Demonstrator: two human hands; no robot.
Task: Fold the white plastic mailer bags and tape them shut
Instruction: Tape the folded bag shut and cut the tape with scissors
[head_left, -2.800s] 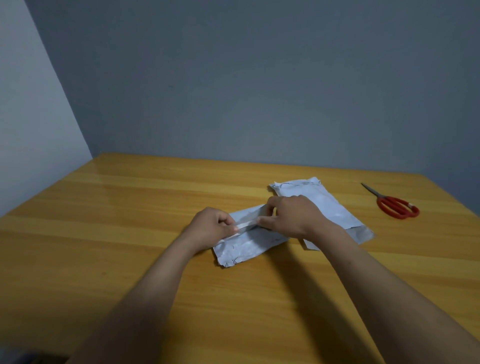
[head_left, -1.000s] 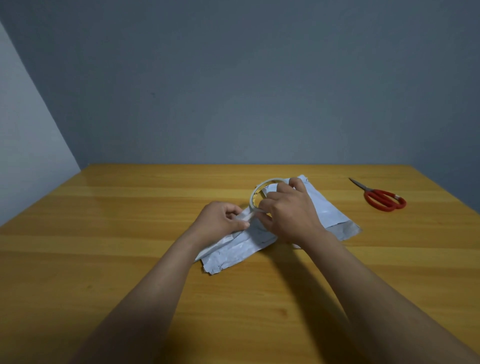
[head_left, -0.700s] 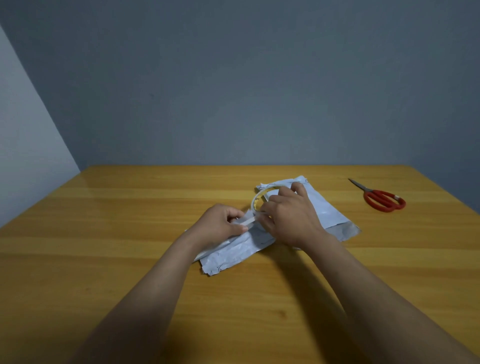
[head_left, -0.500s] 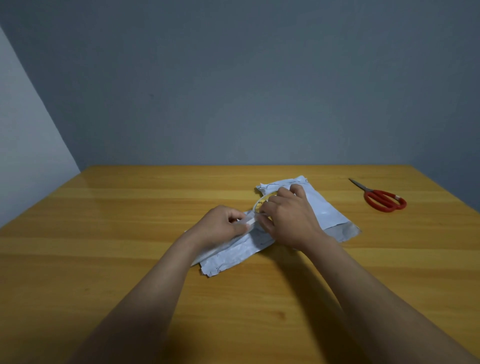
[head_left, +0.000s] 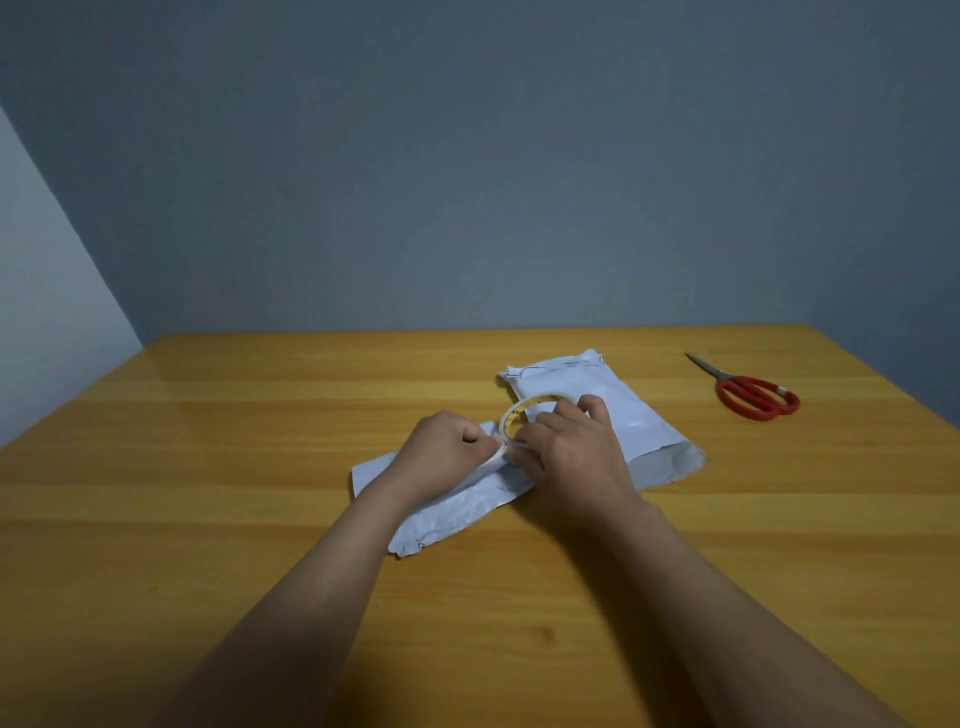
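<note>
A folded white mailer bag (head_left: 457, 512) lies crumpled on the wooden table (head_left: 208, 493) under both hands. A second white mailer bag (head_left: 618, 400) lies flat behind it, to the right. My right hand (head_left: 569, 457) grips a thin roll of clear tape (head_left: 511, 415), held upright over the folded bag. My left hand (head_left: 441, 457) pinches the free end of the tape just left of the roll, over the bag's fold. The tape strip between the hands is very short.
Red-handled scissors (head_left: 753, 397) lie at the far right of the table, blades pointing back-left. A grey wall stands behind the table's far edge. Bare tabletop stretches to the left and toward me.
The tape roll has come into my right hand and tilted upright. My left hand stays pinching the tape end at the fold. The view has shifted slightly.
</note>
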